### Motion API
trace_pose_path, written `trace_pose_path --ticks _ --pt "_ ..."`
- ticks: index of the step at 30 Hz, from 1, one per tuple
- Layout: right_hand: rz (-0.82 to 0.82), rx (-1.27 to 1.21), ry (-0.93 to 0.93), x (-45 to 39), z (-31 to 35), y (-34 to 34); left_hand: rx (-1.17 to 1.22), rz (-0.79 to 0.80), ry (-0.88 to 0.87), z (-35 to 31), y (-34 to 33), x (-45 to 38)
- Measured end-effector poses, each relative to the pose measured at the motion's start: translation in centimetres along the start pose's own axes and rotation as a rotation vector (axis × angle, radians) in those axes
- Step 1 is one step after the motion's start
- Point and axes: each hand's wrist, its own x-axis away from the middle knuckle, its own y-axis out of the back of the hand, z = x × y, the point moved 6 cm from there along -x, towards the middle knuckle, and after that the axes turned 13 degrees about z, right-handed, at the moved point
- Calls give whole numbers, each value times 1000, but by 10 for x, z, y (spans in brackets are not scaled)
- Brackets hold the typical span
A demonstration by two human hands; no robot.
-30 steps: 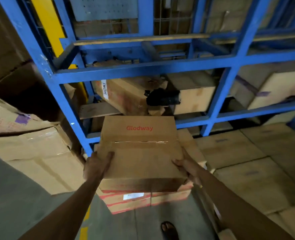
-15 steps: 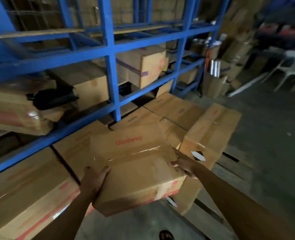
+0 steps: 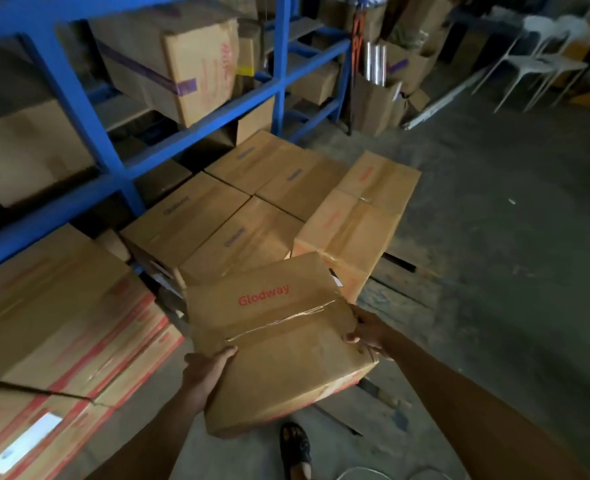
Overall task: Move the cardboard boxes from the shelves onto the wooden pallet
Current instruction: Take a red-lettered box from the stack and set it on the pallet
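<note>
I carry a brown cardboard box [image 3: 279,344] with red "Glodway" print and a taped seam, lifted above the floor. My left hand [image 3: 205,370] grips its near left edge, thumb on top. My right hand [image 3: 368,332] grips its right edge, fingers curled over the rim. Just beyond it, several similar boxes [image 3: 238,216] lie packed flat on the wooden pallet [image 3: 407,278], whose bare slats show at the right. One taller box [image 3: 359,216] stands on the pallet's right side. The blue shelves [image 3: 196,133] to the left hold more boxes [image 3: 179,60].
A stack of red-striped boxes [image 3: 61,334] stands at the left on the floor. My sandalled foot [image 3: 295,448] is below the carried box. Open boxes with film rolls [image 3: 376,67] and white plastic chairs [image 3: 542,60] stand at the back. Grey concrete floor [image 3: 511,237] lies to the right.
I have turned right from the shelves with the box in both hands. The pallet and its boxes now lie right in front of me, and the box sits lower and closer to them.
</note>
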Motion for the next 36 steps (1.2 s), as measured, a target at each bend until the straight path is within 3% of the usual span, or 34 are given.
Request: trace_pose_path --ticks 11,18,21,23,25,27,31,36 --pt "-122 265 -32 -126 -13 88 25 81 249 8 -106 -81" --pt "-117 538 6 -218 0 116 237 198 352 32 -153 -122" --pt "-199 660 -13 -246 -3 119 327 265 357 34 -173 -142" --pt "-309 557 -18 -233 -6 114 375 279 355 32 -185 -152" --pt "-444 326 -106 -216 -29 113 366 293 364 31 -194 -156" --pt "-476 58 -211 -205 -65 108 339 281 357 34 -198 -160" --pt "-379 -497 -153 -206 -115 81 393 285 340 33 -205 -164" --pt "-272 -545 -53 -223 -106 75 510 371 355 14 -205 -176"
